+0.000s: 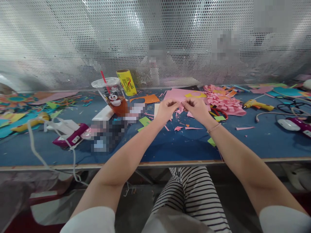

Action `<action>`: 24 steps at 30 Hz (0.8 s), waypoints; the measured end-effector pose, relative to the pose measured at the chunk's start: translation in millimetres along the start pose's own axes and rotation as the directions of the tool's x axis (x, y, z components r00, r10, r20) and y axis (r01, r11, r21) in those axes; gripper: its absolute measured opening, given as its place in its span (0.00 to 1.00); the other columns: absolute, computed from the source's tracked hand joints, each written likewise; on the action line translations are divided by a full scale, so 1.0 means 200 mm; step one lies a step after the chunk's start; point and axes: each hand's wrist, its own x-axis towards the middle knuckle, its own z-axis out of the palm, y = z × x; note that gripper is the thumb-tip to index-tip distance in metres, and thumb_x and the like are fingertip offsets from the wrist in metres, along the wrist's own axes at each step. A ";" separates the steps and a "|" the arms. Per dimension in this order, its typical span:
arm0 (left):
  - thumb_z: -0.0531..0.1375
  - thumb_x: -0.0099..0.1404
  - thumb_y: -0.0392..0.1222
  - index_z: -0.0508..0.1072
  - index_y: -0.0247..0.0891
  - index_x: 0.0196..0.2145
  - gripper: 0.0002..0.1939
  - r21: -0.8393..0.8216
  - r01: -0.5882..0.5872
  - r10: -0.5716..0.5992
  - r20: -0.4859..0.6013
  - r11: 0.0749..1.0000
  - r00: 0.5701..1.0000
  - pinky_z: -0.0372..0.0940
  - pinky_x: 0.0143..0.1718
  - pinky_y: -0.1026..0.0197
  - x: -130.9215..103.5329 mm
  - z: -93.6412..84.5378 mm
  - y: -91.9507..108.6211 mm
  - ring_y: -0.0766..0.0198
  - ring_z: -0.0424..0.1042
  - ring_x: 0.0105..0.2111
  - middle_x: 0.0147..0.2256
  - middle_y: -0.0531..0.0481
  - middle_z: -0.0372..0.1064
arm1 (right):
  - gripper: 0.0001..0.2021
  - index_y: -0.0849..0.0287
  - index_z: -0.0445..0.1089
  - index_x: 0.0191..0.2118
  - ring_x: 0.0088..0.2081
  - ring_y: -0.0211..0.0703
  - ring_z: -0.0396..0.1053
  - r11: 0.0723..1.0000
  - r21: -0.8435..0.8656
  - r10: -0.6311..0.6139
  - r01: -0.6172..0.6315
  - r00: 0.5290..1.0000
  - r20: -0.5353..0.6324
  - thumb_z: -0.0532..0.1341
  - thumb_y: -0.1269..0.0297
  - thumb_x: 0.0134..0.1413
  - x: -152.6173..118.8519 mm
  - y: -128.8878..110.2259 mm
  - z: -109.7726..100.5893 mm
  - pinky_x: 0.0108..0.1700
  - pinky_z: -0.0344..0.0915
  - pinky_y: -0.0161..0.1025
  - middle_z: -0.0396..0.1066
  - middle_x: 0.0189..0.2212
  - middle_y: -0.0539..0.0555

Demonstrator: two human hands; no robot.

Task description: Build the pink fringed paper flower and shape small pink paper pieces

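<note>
My left hand (pixel 167 110) and my right hand (pixel 195 108) meet over the middle of the blue table. Thumb and fingers of both are pinched on a small piece of pink paper (pixel 181 106), mostly hidden by the fingertips. Behind them lies a larger pink sheet (pixel 173 94) with a yellow scrap (pixel 194 95) on it. Right of my right hand rests a fringed pink paper piece (pixel 224 101). Red-handled scissors (pixel 221 113) lie just beyond my right wrist, partly covered. Pink cuttings (pixel 178 128) are scattered below my hands.
A drink cup (pixel 114 97) with a red straw and a yellow roll (pixel 126 83) stand to the left. Yellow glue guns (pixel 259 105) lie at both sides. A purple power strip (pixel 71 136) trails white cables over the front edge. A perforated metal screen (pixel 80 42) rises behind.
</note>
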 end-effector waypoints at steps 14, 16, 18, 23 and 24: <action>0.64 0.50 0.40 0.72 0.32 0.27 0.08 -0.385 0.139 -0.168 -0.042 0.912 0.985 0.66 0.36 0.64 0.01 0.01 -0.03 0.72 0.70 0.25 0.24 0.51 0.71 | 0.07 0.56 0.67 0.36 0.35 0.37 0.65 0.956 -0.114 -0.276 0.269 0.960 -0.048 0.59 0.62 0.50 -0.03 -0.03 -0.01 0.34 0.69 0.39 0.60 0.38 0.53; 0.64 0.50 0.39 0.72 0.32 0.27 0.08 -0.385 0.137 -0.166 -0.043 0.913 0.985 0.66 0.36 0.64 0.01 0.01 -0.03 0.72 0.70 0.25 0.24 0.51 0.71 | 0.05 0.56 0.67 0.34 0.34 0.37 0.65 0.968 -0.096 -0.239 0.233 0.969 -0.054 0.59 0.63 0.50 -0.03 -0.04 -0.01 0.33 0.69 0.38 0.61 0.36 0.53; 0.64 0.50 0.40 0.71 0.33 0.27 0.08 -0.376 0.135 -0.162 -0.041 0.917 0.986 0.66 0.35 0.65 0.01 0.02 -0.04 0.71 0.71 0.25 0.24 0.51 0.71 | 0.04 0.57 0.67 0.32 0.34 0.37 0.65 0.974 -0.079 -0.218 0.212 0.974 -0.069 0.59 0.64 0.49 -0.02 -0.04 -0.01 0.32 0.68 0.37 0.62 0.35 0.53; 0.65 0.49 0.40 0.71 0.32 0.28 0.10 -0.386 0.163 -0.179 -0.006 0.908 0.984 0.66 0.34 0.64 0.00 0.02 -0.03 0.67 0.73 0.27 0.25 0.49 0.72 | 0.03 0.58 0.67 0.28 0.35 0.40 0.66 0.974 -0.093 -0.217 0.208 0.971 -0.103 0.60 0.65 0.48 -0.01 -0.02 -0.01 0.36 0.67 0.40 0.65 0.32 0.53; 0.65 0.49 0.39 0.70 0.32 0.28 0.10 -0.385 0.169 -0.186 -0.007 0.907 0.983 0.67 0.35 0.63 0.00 0.02 -0.03 0.67 0.73 0.27 0.25 0.49 0.72 | 0.03 0.58 0.67 0.29 0.35 0.40 0.66 0.978 -0.076 -0.202 0.195 0.974 -0.098 0.60 0.66 0.48 -0.01 -0.01 -0.01 0.36 0.67 0.40 0.66 0.32 0.53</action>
